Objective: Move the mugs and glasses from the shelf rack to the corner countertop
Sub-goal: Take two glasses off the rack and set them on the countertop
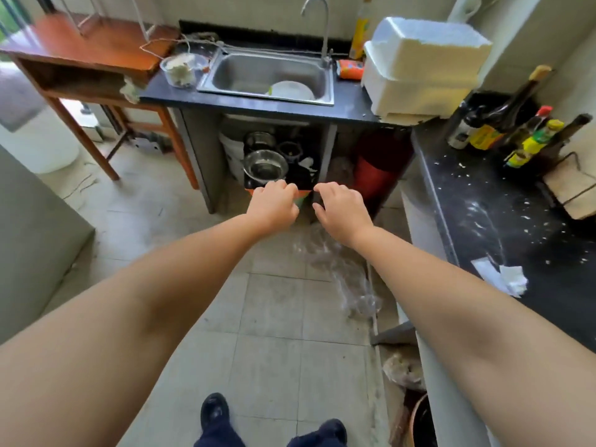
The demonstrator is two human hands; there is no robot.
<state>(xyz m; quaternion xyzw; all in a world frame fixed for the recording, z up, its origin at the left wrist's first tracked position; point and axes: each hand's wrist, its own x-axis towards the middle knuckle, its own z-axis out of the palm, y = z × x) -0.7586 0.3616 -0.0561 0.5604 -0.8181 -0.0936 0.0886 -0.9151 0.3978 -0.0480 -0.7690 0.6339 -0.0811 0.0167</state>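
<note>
Both hands reach forward and down toward the black shelf rack (280, 162) under the sink counter. The left hand (274, 203) has its fingers curled over the rack's front edge, seemingly gripping it; the right hand (342, 209), just beside it, hangs with fingers loosely bent and holds nothing visible. The rack lies directly ahead of both hands, roughly equally near. It holds 2 steel bowls (265, 165) and a dark cup-like vessel (289, 150); whether that is a mug cannot be told. The corner countertop (483, 201) lies to the right, nearer the right arm, bearing bottles (529, 140). The sink (245, 72) contains a white dish (292, 90).
</note>
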